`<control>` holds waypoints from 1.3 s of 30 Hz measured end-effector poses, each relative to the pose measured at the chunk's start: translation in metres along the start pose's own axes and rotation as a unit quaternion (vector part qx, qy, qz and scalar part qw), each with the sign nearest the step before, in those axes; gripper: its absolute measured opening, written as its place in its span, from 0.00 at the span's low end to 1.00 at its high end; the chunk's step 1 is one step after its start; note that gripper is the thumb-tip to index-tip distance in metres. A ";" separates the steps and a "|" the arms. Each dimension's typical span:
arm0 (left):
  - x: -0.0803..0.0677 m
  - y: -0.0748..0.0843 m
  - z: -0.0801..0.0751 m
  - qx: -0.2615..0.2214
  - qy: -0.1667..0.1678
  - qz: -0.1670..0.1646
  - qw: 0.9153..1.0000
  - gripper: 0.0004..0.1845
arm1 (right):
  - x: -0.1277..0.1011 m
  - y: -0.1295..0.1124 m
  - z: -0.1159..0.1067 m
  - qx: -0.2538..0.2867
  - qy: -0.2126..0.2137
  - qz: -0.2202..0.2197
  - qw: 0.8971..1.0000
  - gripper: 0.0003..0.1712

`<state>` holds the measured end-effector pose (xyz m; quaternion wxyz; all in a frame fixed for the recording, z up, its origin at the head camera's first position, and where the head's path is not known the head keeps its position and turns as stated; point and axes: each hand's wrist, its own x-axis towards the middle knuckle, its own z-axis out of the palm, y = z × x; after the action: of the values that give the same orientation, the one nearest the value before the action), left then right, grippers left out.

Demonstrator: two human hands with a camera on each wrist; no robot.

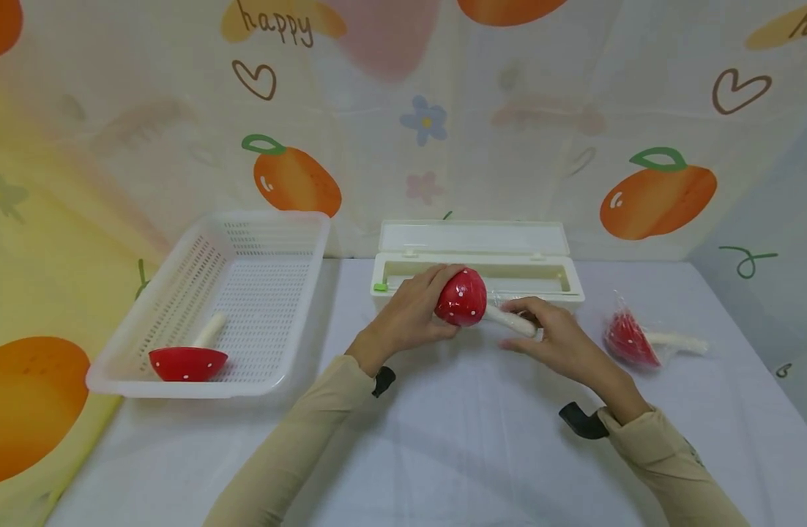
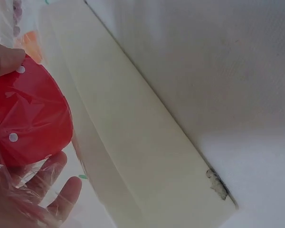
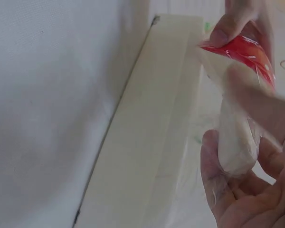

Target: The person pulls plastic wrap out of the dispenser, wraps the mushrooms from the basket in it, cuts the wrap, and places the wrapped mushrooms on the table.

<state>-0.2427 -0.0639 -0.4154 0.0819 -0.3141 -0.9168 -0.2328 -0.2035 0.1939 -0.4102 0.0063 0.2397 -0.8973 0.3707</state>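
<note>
A white cloth-covered surface (image 1: pixel 443 454) is carrying a white perforated plastic basket (image 1: pixel 199 390) and a long off-white plastic box (image 1: pixel 472 238), lid raised. Before the box, the left hand (image 1: pixel 413 307) is gripping a red-capped, white-dotted mushroom (image 1: pixel 464 298), the right hand's (image 1: pixel 558 337) fingers curling round its white stem. Clear thin film (image 2: pixel 33 194) is covering it; wrapping is apparently underway, the next move probably calling for smoothing film along the stem.

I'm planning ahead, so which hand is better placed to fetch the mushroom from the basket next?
Probably the left hand: it's nearer the basket, though holding a red mushroom cap; the right hand is farther, at its stem.
</note>
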 end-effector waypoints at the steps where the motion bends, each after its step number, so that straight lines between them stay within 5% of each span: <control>1: 0.000 0.000 -0.001 0.001 0.000 -0.002 1.000 0.52 | 0.001 0.000 0.000 -0.004 0.005 -0.006 1.000 0.26; 15: 0.010 -0.008 -0.020 -0.092 0.038 0.008 0.995 0.49 | 0.018 -0.006 -0.019 -0.040 0.085 -0.026 0.995 0.18; 39: 0.014 -0.001 -0.038 -0.096 0.037 -0.057 0.993 0.42 | 0.023 -0.020 -0.036 -0.048 0.066 -0.034 0.996 0.17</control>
<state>-0.2542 -0.0758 -0.3786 0.0717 -0.2593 -0.9028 -0.3355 -0.2212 0.1965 -0.3663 0.0897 0.2446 -0.9030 0.3416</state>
